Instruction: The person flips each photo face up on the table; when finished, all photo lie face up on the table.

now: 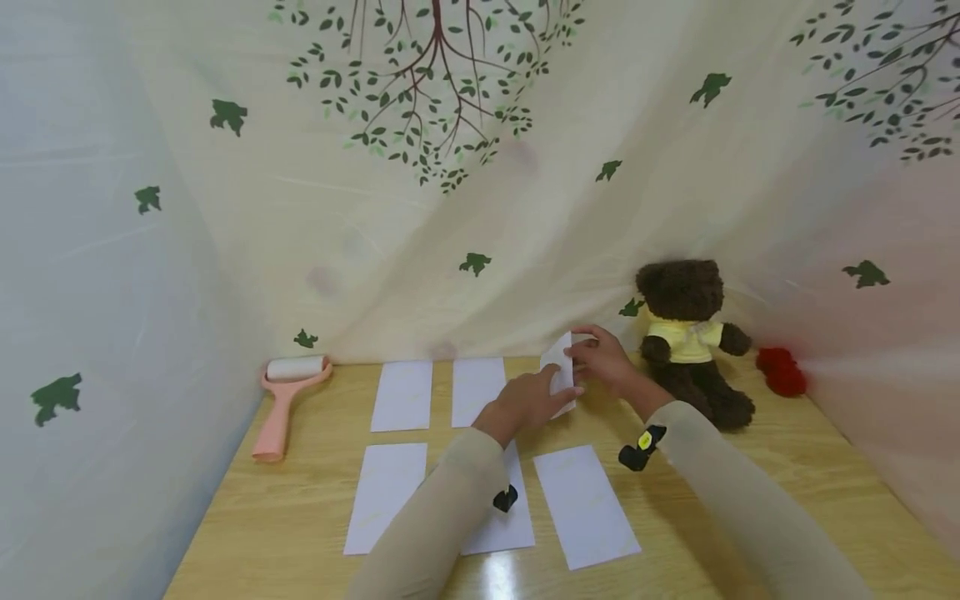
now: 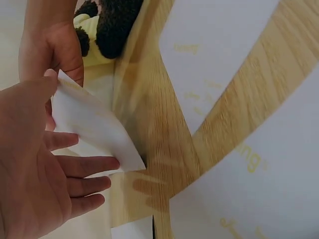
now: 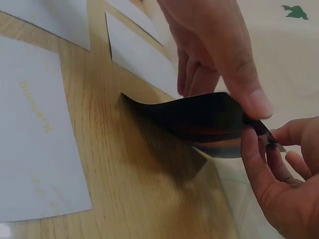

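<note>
A photo print, white on its back and dark and glossy on its front, stands raised and bowed above the wooden table. The right hand pinches one end of it between thumb and fingers. At its edge is the left hand, thumb on the dark side and fingers against the white back, several of them nearly straight. Flat on the table lie more white-backed prints: two in the back row and three in front, the middle one partly hidden by the left sleeve. Yellow lettering marks their backs.
A pink-handled lint roller lies at the table's left. Against the back cloth sits a brown teddy bear in a yellow shirt, close to the right arm. A red fuzzy object is beside it.
</note>
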A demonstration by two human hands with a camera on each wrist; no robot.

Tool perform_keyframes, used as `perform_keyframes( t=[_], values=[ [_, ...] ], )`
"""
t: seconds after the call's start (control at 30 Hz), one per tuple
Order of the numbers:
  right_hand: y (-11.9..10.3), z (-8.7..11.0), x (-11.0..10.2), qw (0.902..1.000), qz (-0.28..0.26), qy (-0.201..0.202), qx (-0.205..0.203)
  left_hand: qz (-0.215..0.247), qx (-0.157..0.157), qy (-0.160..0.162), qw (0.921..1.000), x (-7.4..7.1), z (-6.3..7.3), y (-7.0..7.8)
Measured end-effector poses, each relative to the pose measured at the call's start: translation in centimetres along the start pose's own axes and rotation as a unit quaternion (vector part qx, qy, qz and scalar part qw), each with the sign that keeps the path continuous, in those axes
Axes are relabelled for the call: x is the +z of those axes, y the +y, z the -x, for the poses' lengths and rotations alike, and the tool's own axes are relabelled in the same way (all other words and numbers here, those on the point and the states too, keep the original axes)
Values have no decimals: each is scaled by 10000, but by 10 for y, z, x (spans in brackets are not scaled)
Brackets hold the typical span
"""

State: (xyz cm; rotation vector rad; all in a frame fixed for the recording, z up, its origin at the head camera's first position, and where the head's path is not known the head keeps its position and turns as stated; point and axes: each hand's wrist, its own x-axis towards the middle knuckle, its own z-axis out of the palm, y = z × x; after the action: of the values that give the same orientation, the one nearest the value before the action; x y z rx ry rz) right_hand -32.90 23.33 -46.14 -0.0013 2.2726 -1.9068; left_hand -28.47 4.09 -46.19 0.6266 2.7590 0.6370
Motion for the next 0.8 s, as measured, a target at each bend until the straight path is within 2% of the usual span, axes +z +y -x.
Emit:
perform_keyframes(
  t=[0.2, 0.33, 0.47, 0.57, 0.6, 0.63, 0.67, 0.73, 0.8],
  values=[
    [-7, 4, 5, 9999, 76, 20, -89, 565, 90, 283, 9980, -2, 1, 1],
    [-6, 5, 5, 9998, -97, 1, -149, 1188, 148, 573, 9912, -2, 0, 4],
    [1, 5, 4, 9994, -251, 60, -232, 1941, 540, 1014, 9742, -3, -3, 2],
    [7, 6, 7, 9990, -54, 139, -416, 2529, 770, 1095, 9582, -4, -4, -4],
    [9, 7, 8, 9985, 116, 122, -521, 2655, 758, 1062, 9552, -3, -5, -7],
    [11, 8, 10, 9975, 320, 99, -621, 2657, 691, 1016, 9562, -3, -7, -10],
    [13, 8, 11, 9967, 420, 26, -699, 2508, 648, 1053, 9601, 4, -12, -18],
    [19, 8, 13, 9921, 903, -180, -857, 2051, 464, 1065, 9718, 17, -23, -31],
    [24, 9, 14, 9797, 1712, -356, -977, 1452, 129, 890, 9853, 19, -23, -34]
  ],
)
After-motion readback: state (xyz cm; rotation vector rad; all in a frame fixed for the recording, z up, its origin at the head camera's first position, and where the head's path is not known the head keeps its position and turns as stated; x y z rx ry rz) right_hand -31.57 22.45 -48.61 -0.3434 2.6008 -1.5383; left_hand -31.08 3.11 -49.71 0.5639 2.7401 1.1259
